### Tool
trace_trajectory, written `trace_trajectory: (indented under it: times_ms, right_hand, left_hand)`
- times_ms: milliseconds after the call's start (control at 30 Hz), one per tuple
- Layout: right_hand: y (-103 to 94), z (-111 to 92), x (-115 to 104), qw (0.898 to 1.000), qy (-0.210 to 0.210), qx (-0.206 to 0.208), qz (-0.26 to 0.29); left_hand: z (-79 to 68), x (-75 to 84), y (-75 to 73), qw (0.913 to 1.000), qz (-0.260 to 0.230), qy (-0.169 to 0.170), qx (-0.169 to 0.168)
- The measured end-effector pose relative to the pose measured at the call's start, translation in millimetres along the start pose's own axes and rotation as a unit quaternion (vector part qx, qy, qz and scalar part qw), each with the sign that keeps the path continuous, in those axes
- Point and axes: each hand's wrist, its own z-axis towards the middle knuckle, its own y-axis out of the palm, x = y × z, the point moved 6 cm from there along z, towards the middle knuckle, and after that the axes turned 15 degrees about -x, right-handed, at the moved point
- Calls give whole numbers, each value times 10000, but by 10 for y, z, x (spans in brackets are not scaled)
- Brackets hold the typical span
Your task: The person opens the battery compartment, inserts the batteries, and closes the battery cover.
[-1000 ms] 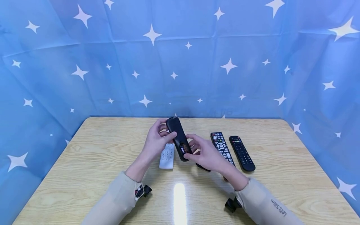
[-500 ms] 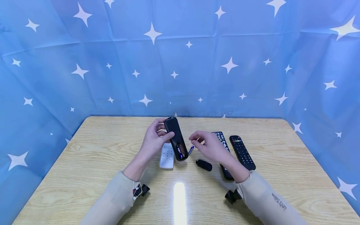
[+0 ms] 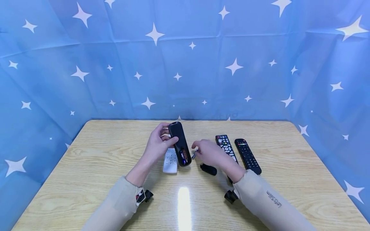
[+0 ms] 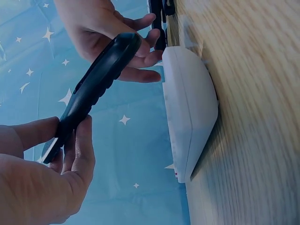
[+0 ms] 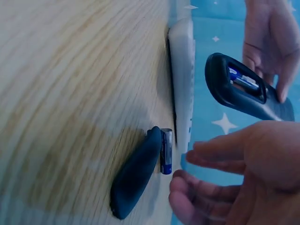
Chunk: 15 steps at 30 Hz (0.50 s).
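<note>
My left hand [image 3: 156,144] grips a black remote control [image 3: 178,138] above the table, back side up, fingers under it and thumb on top. In the right wrist view its battery compartment [image 5: 246,83] is uncovered and a blue-and-silver battery shows inside. A loose AAA-looking battery [image 5: 166,152] lies on the table beside the black battery cover [image 5: 135,176]. My right hand [image 3: 208,152] reaches down close to that battery, fingers bent loosely and apart, nothing between them in the right wrist view.
A white remote [image 3: 170,162] lies partly beneath the raised black one. Right of my right hand are two more black remotes, one with white keys [image 3: 225,145] partly behind the forearm, the other [image 3: 248,156] farther right. A blue star-patterned cloth [image 3: 185,57] hangs behind the wooden table [image 3: 95,160].
My right hand has left the remote's battery end and moved right and down toward the loose battery on the table. My left hand keeps its grip on the remote, nearly still.
</note>
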Motion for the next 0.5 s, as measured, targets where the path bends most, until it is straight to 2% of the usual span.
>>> trace_trajectory:
  times_ms: [167,500]
  right_hand:
    - [45,26,-27,9994,77,-50,-322]
    - [76,41,-11,9990,74,-1,-433]
  left_hand:
    - [-3,-4,-16,9999,103,-64,105]
    - [-2,-21,-28,9999,139,-64,60]
